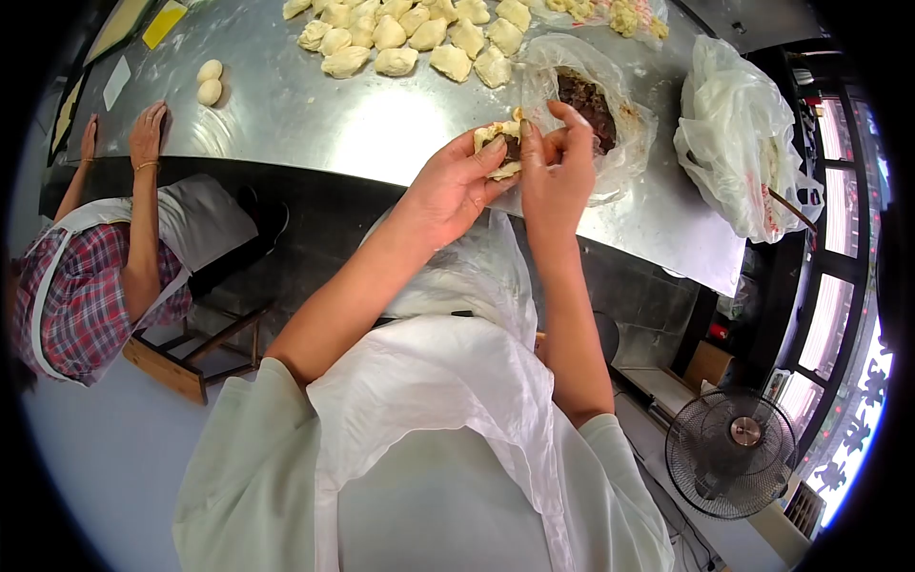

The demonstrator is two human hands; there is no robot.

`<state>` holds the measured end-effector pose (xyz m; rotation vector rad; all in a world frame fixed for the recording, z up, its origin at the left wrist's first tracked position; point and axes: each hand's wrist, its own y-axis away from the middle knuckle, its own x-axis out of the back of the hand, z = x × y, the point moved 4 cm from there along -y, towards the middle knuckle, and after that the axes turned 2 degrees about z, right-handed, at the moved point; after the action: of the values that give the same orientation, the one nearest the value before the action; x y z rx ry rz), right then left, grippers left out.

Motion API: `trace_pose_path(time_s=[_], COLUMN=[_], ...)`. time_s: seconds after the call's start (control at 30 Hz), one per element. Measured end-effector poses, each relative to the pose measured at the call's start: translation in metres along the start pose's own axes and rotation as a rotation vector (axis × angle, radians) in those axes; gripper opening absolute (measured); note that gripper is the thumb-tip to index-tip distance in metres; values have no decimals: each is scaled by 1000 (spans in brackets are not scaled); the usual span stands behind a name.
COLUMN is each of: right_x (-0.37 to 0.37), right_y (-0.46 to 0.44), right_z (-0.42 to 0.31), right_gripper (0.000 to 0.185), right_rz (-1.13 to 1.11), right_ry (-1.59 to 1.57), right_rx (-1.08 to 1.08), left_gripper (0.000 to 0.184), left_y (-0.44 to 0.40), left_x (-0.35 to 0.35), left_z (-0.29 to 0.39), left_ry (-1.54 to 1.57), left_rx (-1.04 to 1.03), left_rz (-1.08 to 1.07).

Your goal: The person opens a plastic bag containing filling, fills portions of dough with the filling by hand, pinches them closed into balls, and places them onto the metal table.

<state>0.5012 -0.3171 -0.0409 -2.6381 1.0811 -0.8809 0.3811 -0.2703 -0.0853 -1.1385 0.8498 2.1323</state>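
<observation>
My left hand (453,191) cradles a piece of dough (498,172) that is wrapped partway around a dark filling. The thumb and fingers of my right hand (560,167) pinch the dough's right edge. Just behind my right hand lies an opened clear plastic bag (629,110) holding dark brown filling (586,105), partly hidden by my fingers. Several pale dough pieces (389,33) sit in rows farther back on the metal table (276,114).
At the left, a co-worker in a plaid shirt (86,276) rests both hands near two dough balls (210,83). A white plastic bag (734,138) stands at the table's right end. A wooden stool (167,367) and a fan (731,453) are on the floor side.
</observation>
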Motion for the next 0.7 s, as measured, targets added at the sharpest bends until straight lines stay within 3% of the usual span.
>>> trace_pose_path(time_s=[0.1,0.2,0.4,0.53,0.7], right_x=[-5,-6,8,19,13], right_y=[2,5,4,2,1], right_z=[7,6,19,14,11], right_gripper=[39,39,41,32,36], right_rz=[33,-9,35,-35,-143], right_ry=[99,116,-65,-70,-100], right_rx=[207,235,47,67,96], left_gripper=[34,33,35,35,37], left_y=[5,6,-4,-4,-4], left_x=[-3,4,8,9,7], left_z=[4,2,9,9,5], left_ry=[8,21,93,73,43], left_rx=[-8,-22,-64,-59,-72], left_rz=[13,31,20,59,-8])
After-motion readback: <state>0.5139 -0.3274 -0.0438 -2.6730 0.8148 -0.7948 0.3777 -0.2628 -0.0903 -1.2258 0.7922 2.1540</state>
